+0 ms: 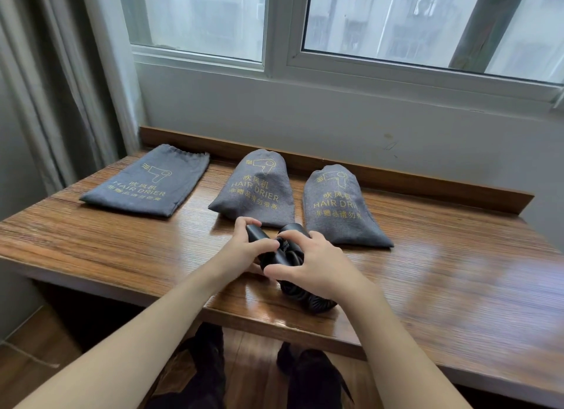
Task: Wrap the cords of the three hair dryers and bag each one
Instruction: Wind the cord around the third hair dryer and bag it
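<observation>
A black hair dryer lies near the front middle of the wooden table. My left hand grips its handle end. My right hand holds the body, fingers curled over it. Its black coiled cord is bunched under my right palm near the table's front edge. Three grey bags printed "HAIR DRIER" lie behind. The left bag is flat. The middle bag and the right bag are bulging and full.
A low wooden lip runs along the table's back under a white wall and window. A grey curtain hangs at the left. My legs in dark trousers show below the table's front edge.
</observation>
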### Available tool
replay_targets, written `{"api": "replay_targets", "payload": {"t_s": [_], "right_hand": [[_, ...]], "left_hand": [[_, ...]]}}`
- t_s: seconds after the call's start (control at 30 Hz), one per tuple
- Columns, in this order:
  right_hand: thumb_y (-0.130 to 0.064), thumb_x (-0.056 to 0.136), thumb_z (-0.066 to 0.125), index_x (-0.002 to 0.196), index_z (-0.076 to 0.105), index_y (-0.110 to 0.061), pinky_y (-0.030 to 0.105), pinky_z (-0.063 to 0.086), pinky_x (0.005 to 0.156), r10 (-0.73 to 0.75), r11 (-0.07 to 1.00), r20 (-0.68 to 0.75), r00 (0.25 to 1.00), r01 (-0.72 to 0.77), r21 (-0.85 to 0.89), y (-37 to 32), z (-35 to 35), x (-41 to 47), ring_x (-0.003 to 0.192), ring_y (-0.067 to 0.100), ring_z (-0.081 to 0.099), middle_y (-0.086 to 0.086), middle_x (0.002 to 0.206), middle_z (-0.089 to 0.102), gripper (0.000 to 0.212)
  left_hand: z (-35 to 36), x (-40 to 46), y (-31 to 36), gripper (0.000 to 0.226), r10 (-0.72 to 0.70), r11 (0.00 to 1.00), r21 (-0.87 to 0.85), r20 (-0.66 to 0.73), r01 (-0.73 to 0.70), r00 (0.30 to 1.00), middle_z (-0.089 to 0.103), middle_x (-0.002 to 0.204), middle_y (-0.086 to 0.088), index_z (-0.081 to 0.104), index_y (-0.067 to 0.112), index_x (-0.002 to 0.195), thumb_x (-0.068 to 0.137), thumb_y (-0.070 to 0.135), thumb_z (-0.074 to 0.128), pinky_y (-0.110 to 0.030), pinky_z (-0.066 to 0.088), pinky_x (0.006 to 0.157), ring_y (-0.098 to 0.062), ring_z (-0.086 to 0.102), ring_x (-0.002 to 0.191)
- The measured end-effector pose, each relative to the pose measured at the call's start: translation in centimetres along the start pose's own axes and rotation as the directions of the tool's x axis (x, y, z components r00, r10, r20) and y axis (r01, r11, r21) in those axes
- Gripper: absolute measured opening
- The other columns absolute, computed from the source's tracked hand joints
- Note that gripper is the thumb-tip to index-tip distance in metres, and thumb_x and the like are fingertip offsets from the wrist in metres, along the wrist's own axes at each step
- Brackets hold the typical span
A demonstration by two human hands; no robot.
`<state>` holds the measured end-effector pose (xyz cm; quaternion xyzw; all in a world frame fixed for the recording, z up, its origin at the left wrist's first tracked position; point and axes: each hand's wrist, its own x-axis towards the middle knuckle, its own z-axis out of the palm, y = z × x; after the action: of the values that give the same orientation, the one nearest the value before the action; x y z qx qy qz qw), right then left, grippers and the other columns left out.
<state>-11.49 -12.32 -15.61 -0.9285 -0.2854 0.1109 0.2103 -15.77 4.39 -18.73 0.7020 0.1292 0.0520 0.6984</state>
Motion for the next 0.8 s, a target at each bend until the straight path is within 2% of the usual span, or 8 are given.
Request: {"api": "replay_targets", "payload": {"t_s": [0.07,0.27,0.37,0.47,0.53,0.6,0.7,0.8], "right_hand": [[-0.085,0.061,0.059,0.129,0.036,-0.058,0.041,0.047,0.094,0.029,0.998,0.008,1.000,-0.028,-0.054,-0.2,-0.2,0.0,0.113,0.026,0.052,-0.001,0.119,0.044,0.077],[-0.068,0.074,0.061,0.124,0.040,-0.046,0.041,0.044,0.090,0.027,0.986,-0.046,0.999,-0.034,-0.162,-0.5,0.0,-0.4,0.108,0.033,0.052,0.004,0.110,0.044,0.058],[-0.068,0.074,0.060,0.127,0.039,-0.052,0.039,0.044,0.088,0.031,0.990,-0.073,0.997,-0.040,-0.135,0.0,-0.2,-0.6,0.108,0.030,0.053,0.001,0.110,0.046,0.059],[-0.072,0.073,0.059,0.128,0.039,-0.054,0.039,0.044,0.089,0.035,0.993,-0.080,0.996,-0.044,-0.112,0.2,-0.3,-0.5,0.108,0.029,0.054,0.000,0.110,0.047,0.062],[-0.073,0.072,0.059,0.128,0.040,-0.054,0.038,0.045,0.088,0.031,0.993,-0.088,0.996,-0.041,-0.109,0.3,-0.3,-0.4,0.107,0.028,0.054,-0.001,0.109,0.047,0.062],[-0.073,0.073,0.059,0.128,0.039,-0.053,0.037,0.044,0.084,0.023,0.989,-0.094,0.995,-0.037,-0.142,0.1,-0.2,-0.4,0.107,0.027,0.053,-0.002,0.109,0.046,0.062],[-0.073,0.074,0.057,0.129,0.038,-0.051,0.039,0.042,0.083,-0.014,0.967,-0.101,0.995,-0.012,-0.254,-0.4,0.5,-0.3,0.109,0.028,0.051,0.000,0.116,0.043,0.063],[-0.073,0.074,0.057,0.134,0.036,-0.049,0.041,0.043,0.087,-0.053,0.943,-0.098,0.994,0.017,-0.332,-0.7,1.1,0.1,0.111,0.029,0.050,0.003,0.125,0.041,0.068]], "left_hand": [[0.3,0.2,0.0,0.047,0.021,0.995,0.095,-0.004,-0.021,1.000,0.057,0.095,-0.010,0.032,0.014,0.125,0.091,0.007,0.064,-0.023,0.050,0.048,-0.008,0.066,0.063],[0.3,0.2,-0.4,0.049,0.026,0.986,0.162,0.076,-0.039,0.997,0.062,0.090,-0.007,0.035,0.016,0.127,0.091,0.017,0.068,-0.027,0.055,0.055,-0.006,0.066,0.064],[-0.7,0.4,0.0,0.052,0.032,0.948,0.312,0.120,-0.068,0.992,0.064,0.085,-0.006,0.043,0.027,0.122,0.083,0.043,0.073,-0.024,0.053,0.057,-0.010,0.060,0.059],[-3.2,2.1,-0.5,0.058,0.150,0.896,0.418,0.036,-0.151,0.988,0.060,0.106,-0.005,0.053,0.031,0.118,0.071,0.061,0.070,-0.034,0.054,0.086,-0.015,0.062,0.088],[-5.9,3.7,-1.2,0.055,0.292,0.757,0.637,-0.128,-0.147,0.948,0.055,0.122,-0.007,0.055,0.023,0.124,0.081,0.052,0.071,-0.039,0.042,0.104,-0.021,0.055,0.112],[-8.9,4.6,-1.8,0.065,0.336,0.542,0.840,-0.252,0.033,0.908,0.041,0.145,-0.012,0.046,0.020,0.139,0.086,0.051,0.067,-0.043,0.028,0.112,-0.029,0.035,0.135],[-12.7,4.6,-2.4,0.081,0.180,0.474,0.841,-0.381,0.260,0.907,0.014,0.163,-0.010,0.025,0.025,0.153,0.088,0.060,0.058,-0.048,0.017,0.118,-0.031,0.012,0.148],[-13.7,4.2,-3.0,0.086,0.148,0.380,0.881,-0.359,0.282,0.922,0.023,0.162,-0.004,0.019,0.026,0.155,0.087,0.067,0.051,-0.047,0.020,0.117,-0.028,0.019,0.147]]}}
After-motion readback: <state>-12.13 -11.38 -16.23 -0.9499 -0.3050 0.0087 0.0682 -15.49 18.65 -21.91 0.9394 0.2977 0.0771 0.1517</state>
